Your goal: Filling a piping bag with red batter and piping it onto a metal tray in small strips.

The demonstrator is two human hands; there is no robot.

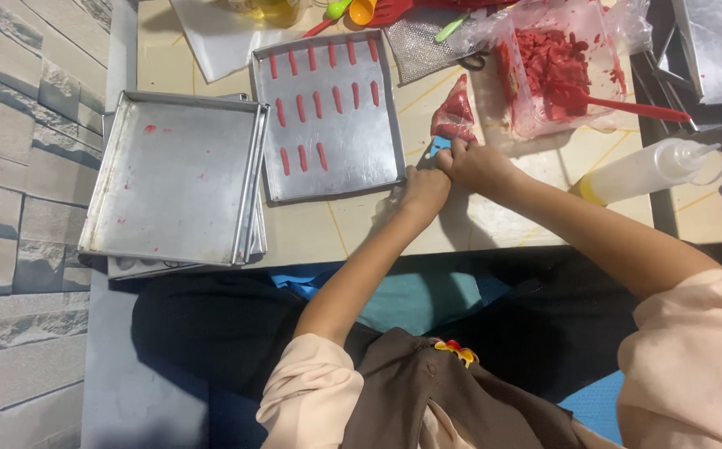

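Both hands met at the counter (477, 224) edge: right hand (476, 163) fingers pinched the piping bag (454, 112) of red paste, left hand (424, 188) fingers curled just beside. At ten o'clock lay a tray (328, 170) of red strips; at two, a clear tub (556, 71)

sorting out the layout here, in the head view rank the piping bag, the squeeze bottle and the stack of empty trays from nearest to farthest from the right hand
From the right hand:
1. Piping bag, red-filled, touching the hand, just above it.
2. Squeeze bottle, lying on the table's right side.
3. Stack of empty trays, far left.
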